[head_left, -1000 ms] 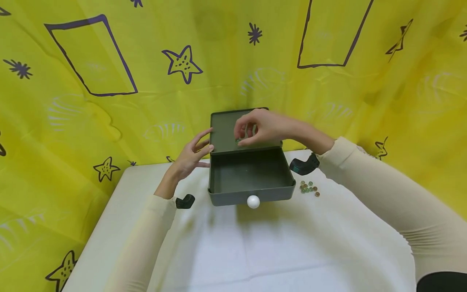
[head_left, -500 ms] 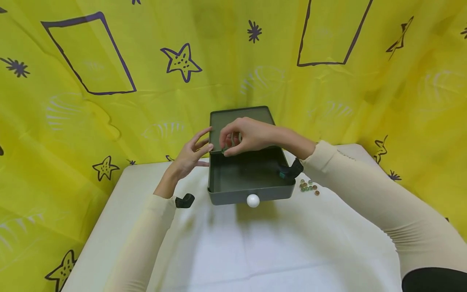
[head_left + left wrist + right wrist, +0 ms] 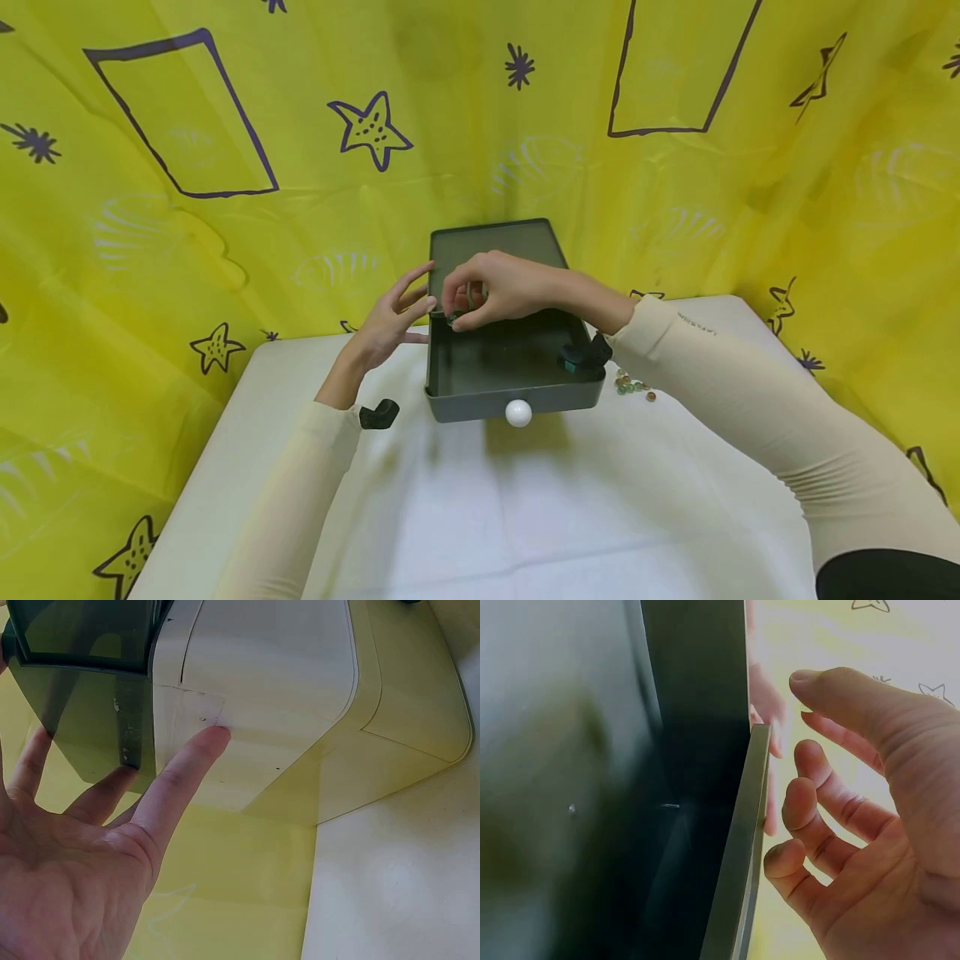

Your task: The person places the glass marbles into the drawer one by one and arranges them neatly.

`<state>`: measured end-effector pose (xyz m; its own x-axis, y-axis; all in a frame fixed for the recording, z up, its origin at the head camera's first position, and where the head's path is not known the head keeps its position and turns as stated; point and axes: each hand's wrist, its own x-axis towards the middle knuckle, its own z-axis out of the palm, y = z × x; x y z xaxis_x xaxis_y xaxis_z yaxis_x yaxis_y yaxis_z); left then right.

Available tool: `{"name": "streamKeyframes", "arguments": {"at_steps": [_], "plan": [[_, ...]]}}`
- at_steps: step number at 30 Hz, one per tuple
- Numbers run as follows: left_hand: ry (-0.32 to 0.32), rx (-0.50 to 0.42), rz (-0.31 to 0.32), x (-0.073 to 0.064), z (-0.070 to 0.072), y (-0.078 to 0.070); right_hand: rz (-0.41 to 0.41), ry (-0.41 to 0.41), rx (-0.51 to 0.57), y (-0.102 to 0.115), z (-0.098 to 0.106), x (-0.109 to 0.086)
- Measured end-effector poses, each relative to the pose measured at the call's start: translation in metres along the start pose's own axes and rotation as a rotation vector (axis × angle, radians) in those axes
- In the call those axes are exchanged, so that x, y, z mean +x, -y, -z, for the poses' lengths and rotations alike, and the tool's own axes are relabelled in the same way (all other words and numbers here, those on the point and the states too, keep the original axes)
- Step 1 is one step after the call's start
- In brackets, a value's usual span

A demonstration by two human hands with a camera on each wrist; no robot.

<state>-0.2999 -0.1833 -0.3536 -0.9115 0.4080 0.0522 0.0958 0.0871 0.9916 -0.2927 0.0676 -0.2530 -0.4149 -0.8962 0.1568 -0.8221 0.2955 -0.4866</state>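
A grey-green box with an open drawer (image 3: 517,402) and a white knob (image 3: 518,413) stands at the middle of the table. My left hand (image 3: 384,325) rests its spread, fairly straight fingers against the left side of the box. In the left wrist view, a fingertip (image 3: 217,733) touches its pale side. My right hand (image 3: 502,287) is over the left back part of the drawer, thumb and forefinger pinching a small green glass marble (image 3: 453,318). That marble is hidden in the right wrist view, where the right hand (image 3: 870,810) shows beside the drawer wall (image 3: 739,847).
Several green and amber marbles (image 3: 633,386) lie on the white table (image 3: 525,517) to the right of the box, partly behind my right wrist's black camera (image 3: 587,355). Close behind the box hangs a yellow curtain (image 3: 465,100) with drawn stars.
My right hand has moved left and down from above the box's back top to the drawer's left back corner, carrying the green marble. The left hand keeps its place on the box.
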Motion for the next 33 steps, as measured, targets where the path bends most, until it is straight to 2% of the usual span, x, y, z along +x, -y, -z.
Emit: {"name": "streamKeyframes", "arguments": {"at_steps": [9,18,28,33], "plan": [[0.002,-0.003,-0.001,0.001,0.0,0.001,-0.001,-0.002,-0.004,0.0,-0.002,0.001],[0.001,-0.009,-0.003,0.001,-0.001,0.002,-0.037,-0.012,0.006,0.0,-0.001,-0.002],[-0.01,-0.001,-0.015,-0.001,0.0,0.003,0.002,-0.082,-0.001,-0.005,0.0,-0.007],[-0.008,-0.006,-0.015,-0.001,0.0,0.001,-0.014,-0.109,0.0,-0.005,0.005,-0.012]]}}
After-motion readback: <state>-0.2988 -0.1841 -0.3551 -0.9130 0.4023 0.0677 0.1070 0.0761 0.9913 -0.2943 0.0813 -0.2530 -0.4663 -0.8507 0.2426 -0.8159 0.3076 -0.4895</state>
